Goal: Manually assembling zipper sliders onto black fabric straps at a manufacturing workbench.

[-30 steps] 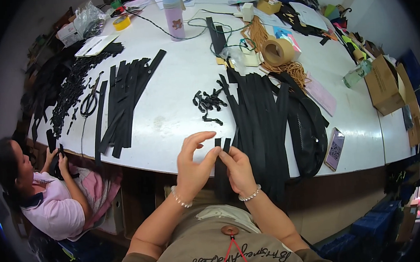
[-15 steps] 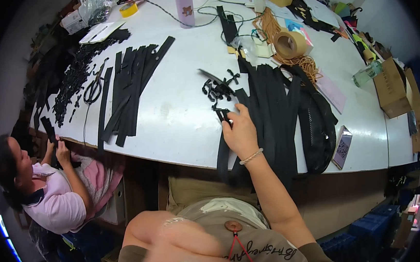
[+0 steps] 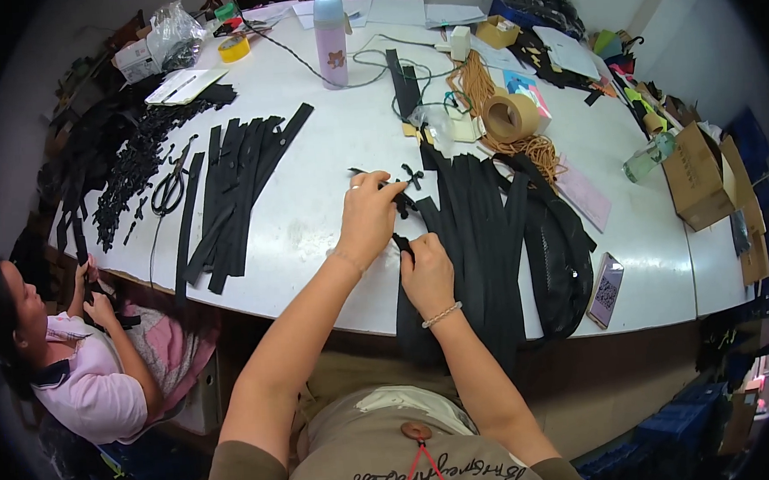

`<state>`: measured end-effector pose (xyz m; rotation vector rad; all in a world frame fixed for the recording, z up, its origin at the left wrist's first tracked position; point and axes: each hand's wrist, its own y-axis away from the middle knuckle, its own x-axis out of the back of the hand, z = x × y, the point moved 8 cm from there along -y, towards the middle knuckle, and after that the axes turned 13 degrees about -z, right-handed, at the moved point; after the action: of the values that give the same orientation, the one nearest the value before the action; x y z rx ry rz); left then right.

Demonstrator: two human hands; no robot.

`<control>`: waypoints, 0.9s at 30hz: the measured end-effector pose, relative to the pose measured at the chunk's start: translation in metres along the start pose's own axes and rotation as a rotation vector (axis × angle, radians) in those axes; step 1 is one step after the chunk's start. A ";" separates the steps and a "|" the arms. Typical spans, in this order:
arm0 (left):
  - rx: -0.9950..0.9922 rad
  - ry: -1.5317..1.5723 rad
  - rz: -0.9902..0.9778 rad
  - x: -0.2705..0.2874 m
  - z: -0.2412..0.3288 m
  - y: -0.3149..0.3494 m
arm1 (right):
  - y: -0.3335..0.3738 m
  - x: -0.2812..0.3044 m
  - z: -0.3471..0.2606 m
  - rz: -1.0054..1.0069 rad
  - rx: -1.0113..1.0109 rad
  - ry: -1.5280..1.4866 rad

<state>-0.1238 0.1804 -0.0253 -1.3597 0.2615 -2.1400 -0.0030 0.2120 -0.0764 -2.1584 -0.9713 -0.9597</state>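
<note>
Ideally, I'd hold the flat black fabric strip [image 3: 402, 242] steady near the front of the white tabletop [image 3: 299, 232], my right grip [image 3: 428, 274] pinched firmly around it, while my left grip [image 3: 369, 216] works lightly over the small glossy black pieces [image 3: 413, 176]; whether it has closed on one, I cannot tell. The strip looks matt and narrow, its short end showing past my fingertips, the rest hard to separate from the long black strips [image 3: 479, 251] alongside.
</note>
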 end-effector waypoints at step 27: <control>-0.030 0.380 -0.325 -0.061 0.026 0.027 | 0.011 0.034 0.054 0.198 -0.262 -1.089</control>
<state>-0.0722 0.1973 -0.0721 -1.0567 0.2325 -2.6749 0.0422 0.2580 -0.0822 -2.9639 -1.0616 0.3038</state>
